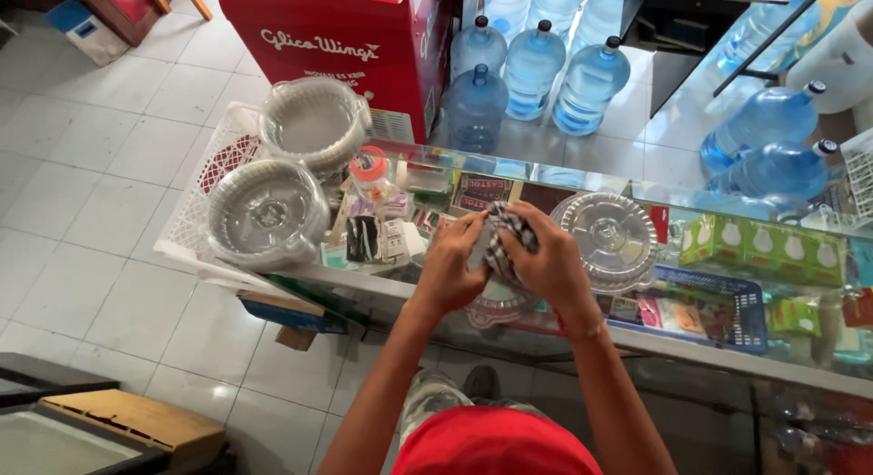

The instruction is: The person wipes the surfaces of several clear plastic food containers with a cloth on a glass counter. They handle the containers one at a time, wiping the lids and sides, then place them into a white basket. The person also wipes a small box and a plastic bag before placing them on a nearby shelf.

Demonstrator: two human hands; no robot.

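Both hands meet over the near edge of the glass tabletop (546,180), and between them sits a patterned bundle (506,239), dark and light, which looks like crumpled cloth or a stack of small packets; which of the two cannot be told. The left hand (452,268) lies at 9 o'clock of the bundle, its fingers curled shut against that side. The right hand (552,262) lies at 3 o'clock and wraps over the top, its grip pressed closed on the bundle. The bundle's long axis runs roughly from 12 to 6 o'clock, so the two hands oppose each other across its short side, and neither is nearer than the other. At 2 o'clock of the right hand, just beside it, a clear round plastic lid (611,231) rests on the glass. Two stacks of clear round containers (289,170) stand well apart at 10 o'clock, in a white basket (186,222). Large water bottles (532,75) stand on the floor at 12 o'clock.
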